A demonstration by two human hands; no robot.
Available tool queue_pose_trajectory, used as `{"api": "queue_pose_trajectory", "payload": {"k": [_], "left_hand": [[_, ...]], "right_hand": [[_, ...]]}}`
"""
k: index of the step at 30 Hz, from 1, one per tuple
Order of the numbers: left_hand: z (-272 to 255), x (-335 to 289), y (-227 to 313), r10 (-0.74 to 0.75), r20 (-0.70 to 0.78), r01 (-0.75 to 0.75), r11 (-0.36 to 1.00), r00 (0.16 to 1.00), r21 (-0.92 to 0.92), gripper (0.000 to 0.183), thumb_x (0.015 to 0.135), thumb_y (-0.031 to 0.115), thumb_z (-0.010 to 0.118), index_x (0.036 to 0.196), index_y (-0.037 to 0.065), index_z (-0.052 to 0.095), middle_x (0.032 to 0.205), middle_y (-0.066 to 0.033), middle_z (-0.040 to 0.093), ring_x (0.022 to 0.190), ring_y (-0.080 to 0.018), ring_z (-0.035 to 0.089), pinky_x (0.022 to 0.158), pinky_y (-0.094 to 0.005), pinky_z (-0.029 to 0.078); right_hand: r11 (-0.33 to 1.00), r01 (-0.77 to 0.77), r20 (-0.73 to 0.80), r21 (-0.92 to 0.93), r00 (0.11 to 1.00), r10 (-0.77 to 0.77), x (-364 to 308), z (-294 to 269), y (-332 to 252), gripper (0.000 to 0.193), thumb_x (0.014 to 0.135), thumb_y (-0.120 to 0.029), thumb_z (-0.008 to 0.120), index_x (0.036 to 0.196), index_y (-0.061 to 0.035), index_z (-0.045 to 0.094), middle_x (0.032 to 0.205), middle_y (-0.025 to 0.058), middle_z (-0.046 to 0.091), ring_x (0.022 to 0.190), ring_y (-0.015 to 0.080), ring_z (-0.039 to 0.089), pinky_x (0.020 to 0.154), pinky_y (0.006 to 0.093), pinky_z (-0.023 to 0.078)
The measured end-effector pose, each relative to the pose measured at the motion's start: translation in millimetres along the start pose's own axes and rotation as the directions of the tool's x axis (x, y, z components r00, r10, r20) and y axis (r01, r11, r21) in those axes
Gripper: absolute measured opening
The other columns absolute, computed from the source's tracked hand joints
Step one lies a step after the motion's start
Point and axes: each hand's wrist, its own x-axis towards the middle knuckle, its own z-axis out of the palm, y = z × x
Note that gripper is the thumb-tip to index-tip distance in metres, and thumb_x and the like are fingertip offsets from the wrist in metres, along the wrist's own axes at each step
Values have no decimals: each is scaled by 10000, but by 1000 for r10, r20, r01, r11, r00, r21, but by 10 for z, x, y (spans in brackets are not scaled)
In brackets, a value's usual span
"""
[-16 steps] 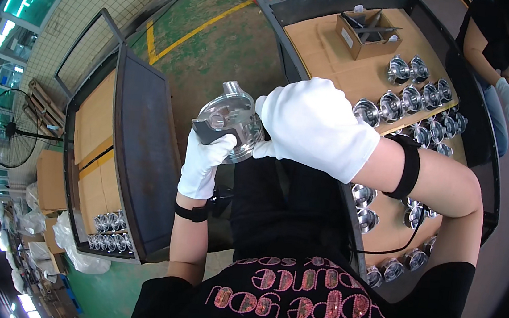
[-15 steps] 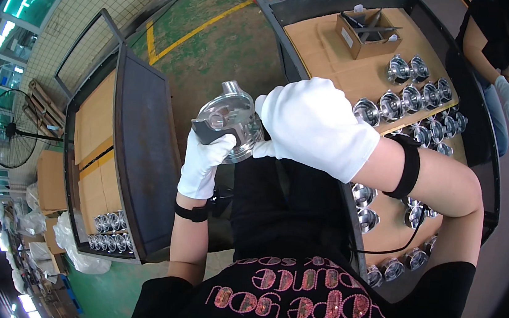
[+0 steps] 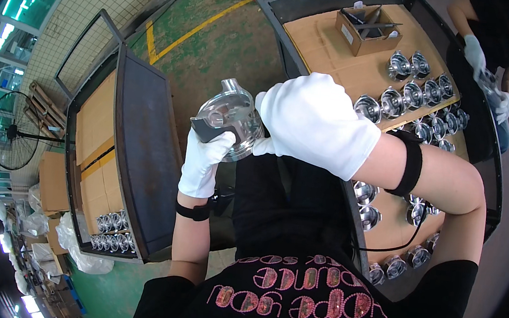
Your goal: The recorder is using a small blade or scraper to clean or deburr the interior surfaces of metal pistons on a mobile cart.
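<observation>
My left hand, in a white glove, is closed around a shiny round metal housing with a short spout at its top. Under the left thumb, a dark grey flat patch shows at the housing's left side; I cannot tell whether it is a separate piece. My right hand, also gloved in white, is closed at the housing's right edge, its thumb side touching the rim. Its fingertips are turned away from view, so what they grip stays hidden.
To the right, a dark-framed cart holds rows of similar metal housings on cardboard and a small box of dark tools. Another cart stands left. Beyond the right cart, a co-worker's gloved hands hold a metal part. A fan stands far left.
My hands and the housing stay nearly in place, with only a tiny shift. The co-worker's hands have moved, and both gloves now show around the metal part.
</observation>
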Motion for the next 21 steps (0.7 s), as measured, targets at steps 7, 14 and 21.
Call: {"api": "queue_pose_trajectory", "payload": {"k": [7,14,21], "left_hand": [[-71,29,-50,-42,-1,42,999,999,-18,561,695,4,678,1234,-22,525,1073,-65,620,938,-130,606,824,-281,492],[-139,35,-76,-79,-12,78,992,997,-103,566,699,17,694,1236,-26,522,1078,-75,622,936,-142,611,830,-297,496],[-16,5,-24,-7,14,7,999,1000,-34,581,694,17,681,1250,-20,515,1096,-74,619,966,-143,604,856,-297,487]], "right_hand": [[1000,-18,-6,11,1000,18,5,-17,-6,540,624,-553,736,699,-49,555,550,56,524,494,236,598,448,341,447],[1000,-19,9,0,1000,19,19,-20,-24,538,626,-549,739,723,-49,565,575,62,549,520,239,610,474,348,461],[995,-58,72,80,996,52,23,-20,-8,531,627,-539,743,740,-48,574,601,71,577,561,255,627,505,360,476]]}}
